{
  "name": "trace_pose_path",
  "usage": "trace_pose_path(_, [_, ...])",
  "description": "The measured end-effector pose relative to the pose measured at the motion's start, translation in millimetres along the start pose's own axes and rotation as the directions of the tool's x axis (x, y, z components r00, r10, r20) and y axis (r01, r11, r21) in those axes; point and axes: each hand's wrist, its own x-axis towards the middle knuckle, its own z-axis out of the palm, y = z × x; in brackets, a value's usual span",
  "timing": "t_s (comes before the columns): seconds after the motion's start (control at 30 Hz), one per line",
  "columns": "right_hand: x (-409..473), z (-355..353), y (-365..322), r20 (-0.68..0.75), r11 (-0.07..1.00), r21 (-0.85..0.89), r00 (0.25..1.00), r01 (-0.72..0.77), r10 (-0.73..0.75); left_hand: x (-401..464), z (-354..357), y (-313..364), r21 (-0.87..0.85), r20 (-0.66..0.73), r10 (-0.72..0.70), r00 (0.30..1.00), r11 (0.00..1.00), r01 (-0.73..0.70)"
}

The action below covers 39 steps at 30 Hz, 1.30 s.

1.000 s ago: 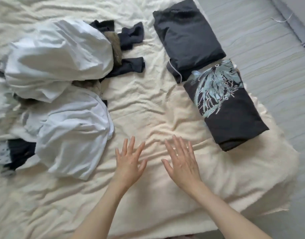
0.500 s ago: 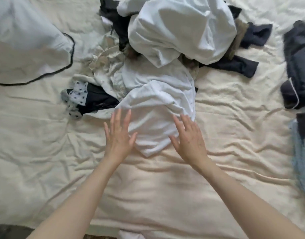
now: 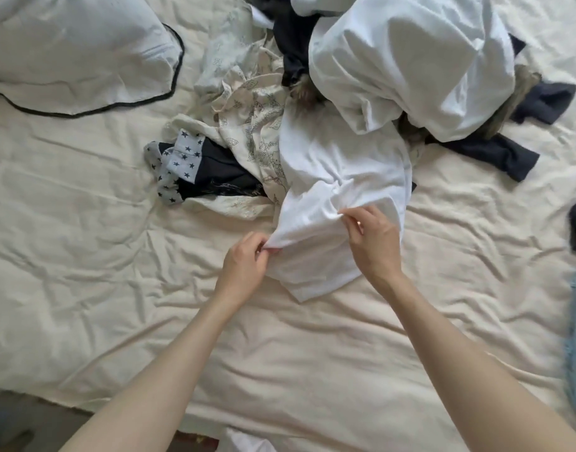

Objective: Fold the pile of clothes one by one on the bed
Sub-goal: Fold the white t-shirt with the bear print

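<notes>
Both hands were at the near edge of the heap of unfolded clothes (image 3: 361, 109) on the wrinkled cream bedsheet (image 3: 117, 288). The left hand (image 3: 244, 265) pinched a bunched corner of a plain white cotton garment (image 3: 332, 177) between thumb and curled fingers, and the right hand (image 3: 373, 243) pinched a gathered fold of the same garment just beside it, slightly farther from the person. The white garment trailed from the heap toward the person, its lower hem lying flat on the sheet between the two wrists. To its left lay a cream printed fabric piece (image 3: 254, 125) and a dark garment with a grey star-patterned trim (image 3: 182, 158). Behind it sat a large puffed white cloth (image 3: 410, 60) over navy blue pieces (image 3: 485, 154). A pale grey pillow with black piping (image 3: 77, 50) rested at the far left.
</notes>
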Motion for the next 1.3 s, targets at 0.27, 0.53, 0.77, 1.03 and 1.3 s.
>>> trace_pose_path(0.27, [-99,-44,-5,0.112,0.95,0.195,0.968,-0.242,0.224,-85,-29,32,0.023,0.126,0.037,0.991,0.999,-0.04])
trace_pose_path(0.53, [-132,-126,-47,0.106,0.957,0.249,0.986,-0.15,0.127,-133,-109,90,-0.164,0.09,0.089,0.992,0.984,-0.073])
trace_pose_path(0.77, [-145,-170,-122,-0.121,0.95,0.309,0.99,-0.037,0.078,-130,-188,193,-0.17,-0.005,0.172,0.985,0.971,-0.171])
trace_pose_path(1.03, [-198,-153,-189,0.017,0.932,0.361,1.0,0.004,-0.011,-154,-263,272,-0.257,-0.215,0.28,0.936,0.908,-0.331])
trace_pose_path(1.3, [-193,-219,-267,-0.212,0.706,0.445,0.831,0.551,-0.515,-152,-327,328,-0.53,-0.42,0.069,0.905,0.79,-0.307])
